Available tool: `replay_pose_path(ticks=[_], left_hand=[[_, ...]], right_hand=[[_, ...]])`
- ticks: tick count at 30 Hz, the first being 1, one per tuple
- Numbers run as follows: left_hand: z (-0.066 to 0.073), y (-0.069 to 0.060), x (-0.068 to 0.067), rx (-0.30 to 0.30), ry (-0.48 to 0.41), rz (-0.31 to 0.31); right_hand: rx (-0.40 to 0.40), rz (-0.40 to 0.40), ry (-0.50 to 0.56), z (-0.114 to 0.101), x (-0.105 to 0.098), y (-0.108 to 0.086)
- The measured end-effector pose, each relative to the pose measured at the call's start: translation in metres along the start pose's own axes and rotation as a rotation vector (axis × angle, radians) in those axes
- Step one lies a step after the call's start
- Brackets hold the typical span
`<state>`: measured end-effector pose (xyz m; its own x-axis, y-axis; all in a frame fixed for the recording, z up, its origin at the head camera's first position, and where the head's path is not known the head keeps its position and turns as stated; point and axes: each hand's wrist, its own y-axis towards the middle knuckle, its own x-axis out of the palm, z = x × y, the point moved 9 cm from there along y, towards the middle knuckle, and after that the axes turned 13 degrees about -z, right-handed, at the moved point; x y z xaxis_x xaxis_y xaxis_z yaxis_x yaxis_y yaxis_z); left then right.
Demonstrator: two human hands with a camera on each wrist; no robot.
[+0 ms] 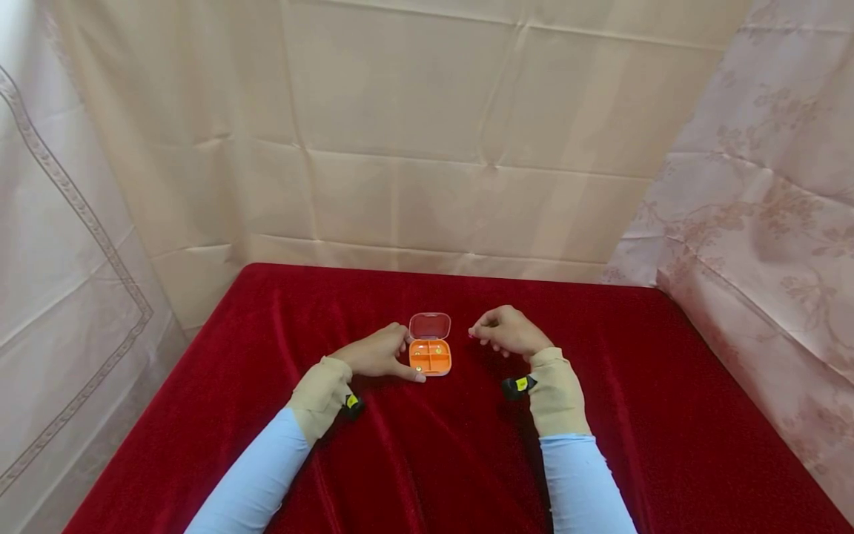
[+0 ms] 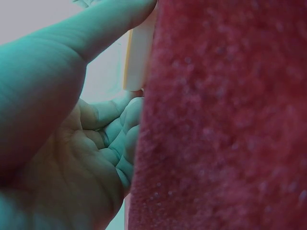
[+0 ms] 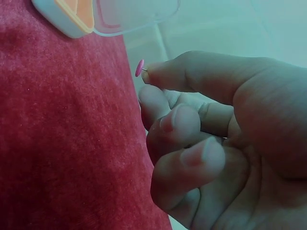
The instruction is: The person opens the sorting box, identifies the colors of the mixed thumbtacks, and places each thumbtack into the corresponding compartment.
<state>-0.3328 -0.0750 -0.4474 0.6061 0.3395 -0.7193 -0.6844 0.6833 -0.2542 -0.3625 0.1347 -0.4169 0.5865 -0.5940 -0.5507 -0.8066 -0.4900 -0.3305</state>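
Observation:
An orange pill box [image 1: 439, 364] lies on the table, divided into several compartments, with its clear lid [image 1: 430, 326] raised at the far side. Small gold-coloured pieces sit in some compartments, too small to name. My left hand [image 1: 375, 353] holds the box from the left, thumb at its near edge and fingers by the far left corner. In the left wrist view the box's side [image 2: 139, 60] shows between thumb and fingers. To the right of the box, my right hand [image 1: 514, 332] pinches a pink flat-headed thumbtack [image 3: 139, 68], its metal pin toward the fingertips.
Dark red velvet cloth [image 1: 427, 445] covers the table, with some folds on the left. A beige curtain [image 1: 427, 148] hangs behind the far edge. Patterned curtains stand at the left [image 1: 60, 259] and right [image 1: 760, 245].

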Motion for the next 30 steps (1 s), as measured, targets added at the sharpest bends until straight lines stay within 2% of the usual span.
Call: replay_pose_path(ticks=[30], left_hand=[[0.0022, -0.0009, -0.0007, 0.003, -0.002, -0.002]], right_hand=[[0.025, -0.028, -0.010, -0.0056, 0.0057, 0.0014]])
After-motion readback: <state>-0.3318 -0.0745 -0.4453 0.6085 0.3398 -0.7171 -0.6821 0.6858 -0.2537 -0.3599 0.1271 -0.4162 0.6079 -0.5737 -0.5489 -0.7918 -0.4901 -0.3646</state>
